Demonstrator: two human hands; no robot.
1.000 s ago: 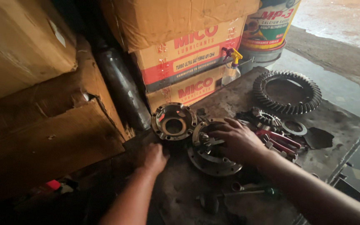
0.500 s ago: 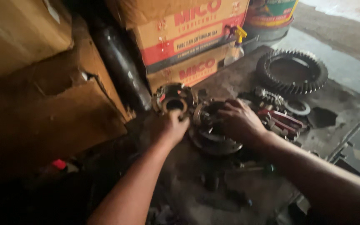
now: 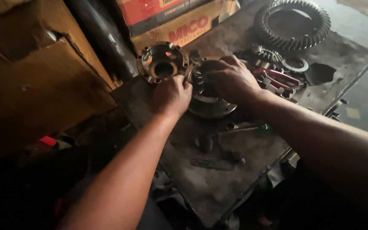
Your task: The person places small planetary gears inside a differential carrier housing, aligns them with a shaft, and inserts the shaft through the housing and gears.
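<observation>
Differential case half (image 3: 211, 96) sits mid-sheet on greasy metal work plate (image 3: 218, 179), flange down, mostly covered by both hands. Right hand (image 3: 231, 79) curled over its top, fingers (image 3: 211, 70) bent down into the dark centre, closed on the internals; exact part under the fingertips hidden. Left hand (image 3: 171, 96) loosely fisted, knuckles against the case's left edge and touching the rim of flanged housing (image 3: 162, 64) just beside it; can't tell whether anything is pinched inside that fist. Flanged housing lies open side up, bore visible, bolt holes round the rim. Large ring gear (image 3: 292, 23) flat at far right corner, well apart. Small bevel gear (image 3: 267, 55) and washer ring (image 3: 294, 64) just right of the right hand. Cardboard boxes (image 3: 179, 21) behind.
</observation>
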